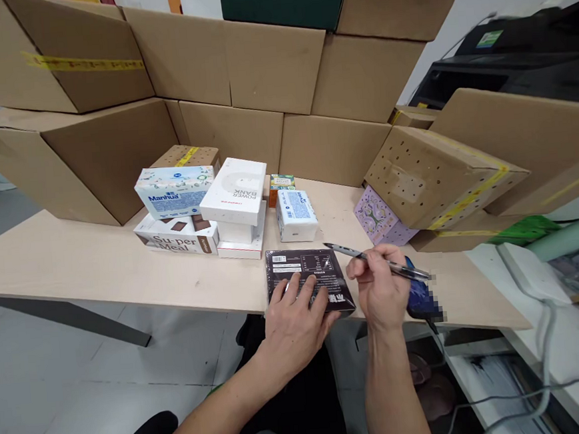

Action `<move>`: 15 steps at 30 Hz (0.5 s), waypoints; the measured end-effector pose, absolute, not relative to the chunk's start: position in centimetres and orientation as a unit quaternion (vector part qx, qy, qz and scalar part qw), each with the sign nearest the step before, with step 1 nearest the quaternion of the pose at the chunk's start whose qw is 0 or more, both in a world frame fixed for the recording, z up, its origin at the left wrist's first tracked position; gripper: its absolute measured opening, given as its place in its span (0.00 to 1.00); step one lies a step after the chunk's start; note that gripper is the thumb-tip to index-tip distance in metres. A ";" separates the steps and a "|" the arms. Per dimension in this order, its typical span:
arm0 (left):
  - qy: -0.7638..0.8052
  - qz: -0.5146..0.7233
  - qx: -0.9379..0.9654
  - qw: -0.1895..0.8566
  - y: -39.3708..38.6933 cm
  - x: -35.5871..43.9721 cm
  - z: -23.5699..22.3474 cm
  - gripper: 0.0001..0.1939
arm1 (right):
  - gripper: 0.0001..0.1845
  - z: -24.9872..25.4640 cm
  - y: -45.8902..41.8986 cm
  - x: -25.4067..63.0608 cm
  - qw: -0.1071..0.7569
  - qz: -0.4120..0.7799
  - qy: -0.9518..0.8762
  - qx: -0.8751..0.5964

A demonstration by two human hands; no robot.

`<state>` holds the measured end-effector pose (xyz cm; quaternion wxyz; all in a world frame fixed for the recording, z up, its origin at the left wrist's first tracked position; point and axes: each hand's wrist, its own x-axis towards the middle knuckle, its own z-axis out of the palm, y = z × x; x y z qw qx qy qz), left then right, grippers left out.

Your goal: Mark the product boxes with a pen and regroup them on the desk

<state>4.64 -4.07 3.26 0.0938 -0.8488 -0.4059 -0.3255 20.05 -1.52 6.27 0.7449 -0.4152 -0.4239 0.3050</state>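
Note:
A flat dark box (323,262) with white print and shiny wrap lies at the table's front edge. My left hand (297,316) rests on it with the fingers spread over its near half. Just right of the box, my right hand (383,290) is closed around a black pen (345,249), whose far end points left above the box's far right corner. A blue thing (421,300), partly blurred out, lies behind my right hand. Beyond the box stands a small white Manhua tissue pack (297,216).
Left of the tissue pack, a white power bank box (234,188) tops a stack beside a larger Manhua pack (174,192) on a Su-per Meal box (175,236). Cardboard boxes (334,146) wall the back. A purple box (377,217) leans at right, under a dotted carton (431,172).

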 end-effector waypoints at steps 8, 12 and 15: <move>-0.404 -0.329 -0.849 0.091 -4.0 4.6 3.1 0.20 | 0.12 5.5 0.1 20.0 0.587 0.314 -0.490 -0.563; -0.410 -0.316 -0.851 0.090 -4.1 4.7 2.9 0.22 | 0.11 5.3 0.4 19.9 0.560 0.272 -0.504 -0.598; -0.416 -0.307 -0.850 0.099 -4.0 4.7 2.9 0.21 | 0.10 5.3 0.5 19.8 0.521 0.238 -0.529 -0.626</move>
